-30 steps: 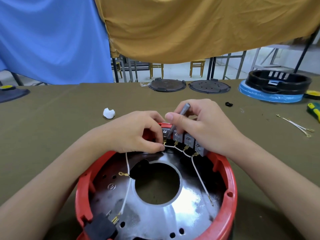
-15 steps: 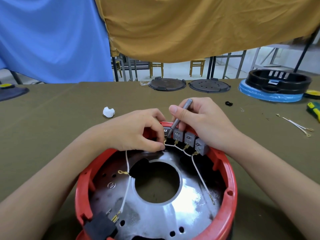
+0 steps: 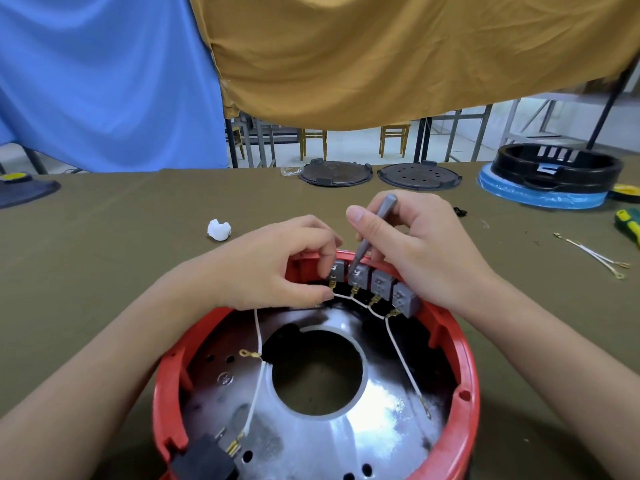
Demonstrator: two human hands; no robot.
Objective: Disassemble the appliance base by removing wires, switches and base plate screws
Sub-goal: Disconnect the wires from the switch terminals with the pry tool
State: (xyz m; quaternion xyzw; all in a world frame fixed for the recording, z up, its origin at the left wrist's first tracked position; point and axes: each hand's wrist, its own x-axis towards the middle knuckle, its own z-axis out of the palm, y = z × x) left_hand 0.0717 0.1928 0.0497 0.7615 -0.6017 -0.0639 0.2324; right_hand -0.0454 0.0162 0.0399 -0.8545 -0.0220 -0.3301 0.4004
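Observation:
A red round appliance base [image 3: 464,375] lies open side up in front of me, with a shiny metal base plate [image 3: 374,441] inside. Several grey switches [image 3: 381,284] line its far wall, linked by white wires [image 3: 401,358] with brass terminals. My left hand [image 3: 273,268] pinches the terminal at the leftmost switch [image 3: 337,271]. My right hand [image 3: 426,251] grips a thin grey tool [image 3: 372,233] whose tip rests on the second switch. A black plug socket [image 3: 204,462] sits at the near rim, with another white wire [image 3: 256,382] running to it.
On the olive table lie a crumpled white scrap [image 3: 219,230], two dark round plates [image 3: 335,173] at the far edge, a black ring on a blue disc [image 3: 557,171] at the far right, loose white wires [image 3: 595,254] and a green-yellow screwdriver handle [image 3: 628,223].
My right hand has lifted a little and tilted the grey tool more upright, its tip staying at the switches. My left hand has stayed pinching at the leftmost switch.

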